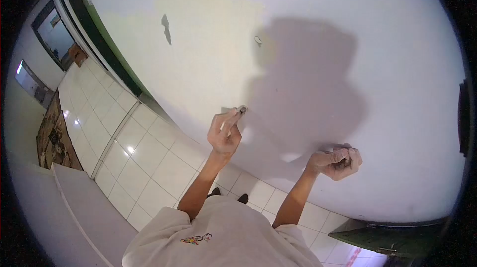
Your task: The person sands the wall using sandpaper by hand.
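My left hand (224,132) is raised to the pale wall (208,76), its fingers drawn together at a small dark, grey-edged spot (242,109). Whether that spot is a hole or a small thing in the fingertips is hard to make out. Lower and to the right, my right hand (337,162) is closed beside the wall, with whitish smears on the fingers. Anything inside it is hidden by the curled fingers. Higher on the wall are a grey chipped patch (166,29) and a small peeled mark (258,40).
White floor tiles (154,177) run along the wall's foot, where my dark shoes (243,198) show. A dark green door frame (102,33) edges the wall at left. Beyond lie a patterned rug (55,140) and a cardboard box (77,55). A green panel (387,237) stands at lower right.
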